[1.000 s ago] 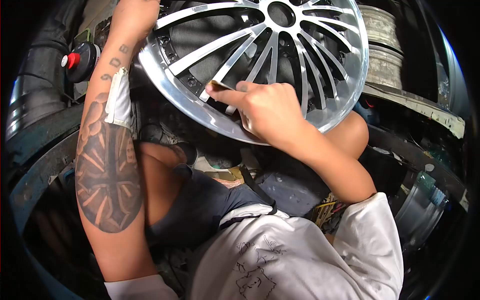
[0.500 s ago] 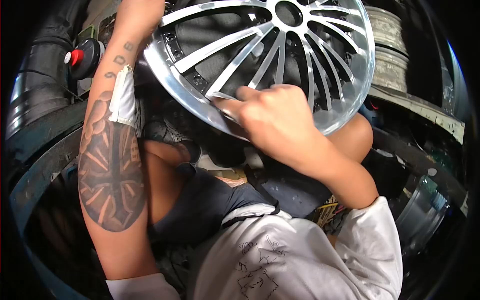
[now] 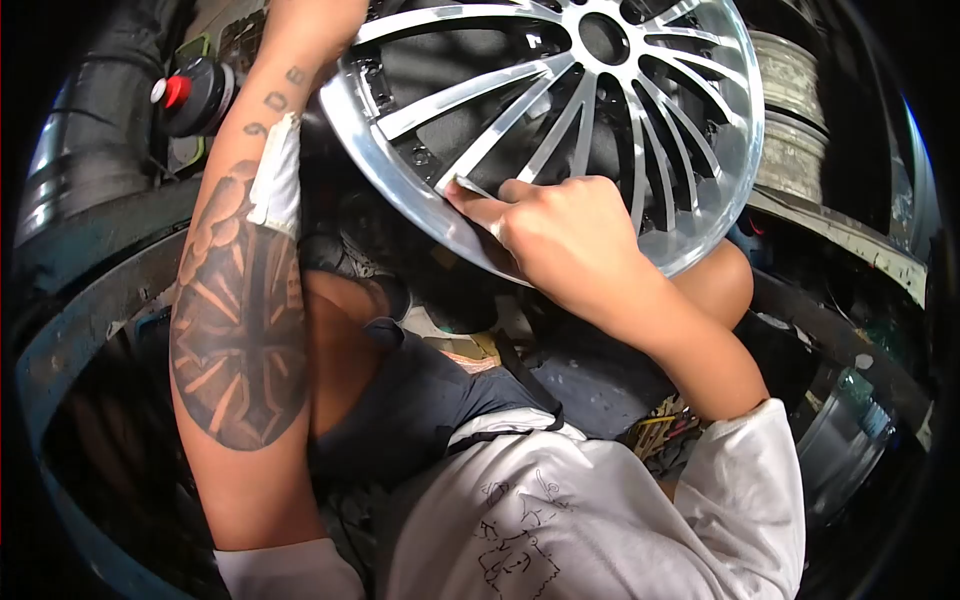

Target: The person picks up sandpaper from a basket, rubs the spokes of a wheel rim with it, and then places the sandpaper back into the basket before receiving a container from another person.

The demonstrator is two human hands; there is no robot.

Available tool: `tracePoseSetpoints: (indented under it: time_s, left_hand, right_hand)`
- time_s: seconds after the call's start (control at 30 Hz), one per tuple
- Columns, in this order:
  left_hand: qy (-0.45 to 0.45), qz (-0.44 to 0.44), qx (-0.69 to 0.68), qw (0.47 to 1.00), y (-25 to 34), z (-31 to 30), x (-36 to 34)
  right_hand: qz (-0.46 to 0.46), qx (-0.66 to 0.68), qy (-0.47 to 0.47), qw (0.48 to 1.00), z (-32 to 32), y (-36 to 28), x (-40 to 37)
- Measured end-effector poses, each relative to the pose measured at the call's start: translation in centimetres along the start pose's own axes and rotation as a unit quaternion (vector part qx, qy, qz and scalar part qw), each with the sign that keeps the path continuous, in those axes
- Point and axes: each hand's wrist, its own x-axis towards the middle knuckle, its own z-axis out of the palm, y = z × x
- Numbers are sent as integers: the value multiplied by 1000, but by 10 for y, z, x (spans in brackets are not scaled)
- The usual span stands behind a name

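A silver alloy wheel rim (image 3: 400,205) with polished spokes and dark gaps leans face-up in front of me, near my bare knee. My left hand (image 3: 318,22) is at its upper left edge; the fingers are hidden or cut off by the frame. Across the lower part of the wheel lies my right hand (image 3: 570,225), fingers curled. It pinches a thin, folded grey-white sheet (image 3: 480,188) against the outer end of a spoke. What the sheet is made of cannot be made out. White tape or cloth (image 3: 275,180) is stuck on my left forearm.
To the left stands a dark bottle (image 3: 207,95) with a red cap, beside dark cylindrical shapes. Worn grey wheels (image 3: 788,150) are stacked at the right, on a metal ledge (image 3: 850,235). A shiny metal cylinder (image 3: 845,445) sits at the lower right.
The wheel and both hands appear shifted slightly right in view, along with the surroundings. My right hand's fingertips stay near the same spoke end, with the sheet pinched in them.
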Motion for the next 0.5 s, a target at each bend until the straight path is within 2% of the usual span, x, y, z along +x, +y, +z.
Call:
tracePoseSetpoints:
  time_s: [0.03, 0.07, 0.17, 0.2, 0.3, 0.43, 0.47, 0.5]
  left_hand:
    - [2, -25, 10, 1000, 0, -1, -1]
    - [-1, -14, -3, 1000, -3, 0, -1]
    - [-8, 88, 40, 995, -11, -1, 2]
    - [-5, 77, 42, 996, -10, 0, -1]
    - [-10, 30, 7, 999, -15, 2, 0]
    - [24, 133, 62, 989, -27, 4, 3]
    - [13, 88, 30, 996, -22, 1, 1]
    - [-2, 44, -7, 999, -13, 2, -1]
  right_hand:
    - [3, -4, -11, 1000, -3, -2, 1]
    - [1, 5, 9, 1000, -6, -2, 3]
    - [1, 9, -15, 1000, -7, 1, -3]
    - [2, 1, -42, 999, -12, 0, -4]
    - [-3, 28, 62, 998, -21, -4, 1]
    - [15, 1, -18, 1000, -17, 3, -4]
    - [33, 22, -30, 999, -20, 1, -3]
    - [37, 51, -1, 998, -10, 3, -3]
